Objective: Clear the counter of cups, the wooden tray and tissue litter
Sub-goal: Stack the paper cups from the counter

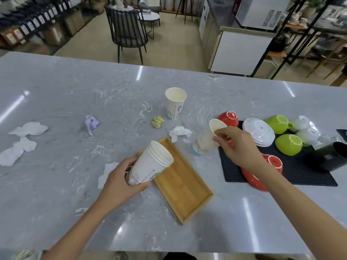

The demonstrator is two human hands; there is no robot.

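My left hand [122,180] grips a stack of nested white paper cups [150,163], tilted with the mouths up and to the right, over the left end of the empty wooden tray [185,188]. My right hand [237,145] holds another paper cup [206,141] by its rim, tilted and blurred, just right of the tray's far end. A third cup [175,103] stands upright farther back. Tissue litter lies around: white wads [179,133] [28,129] [16,151], a flat white piece [107,174] behind my left hand, a purple wad [91,124] and a yellow wad [157,121].
On the right a black rubber mat [293,172] carries upturned red [228,118] and green bowls [288,144], stacked white plates [260,134] and glasses. A dark container [326,157] sits at the mat's right end. Beyond the grey marble counter [65,87] stands a chair [127,32].
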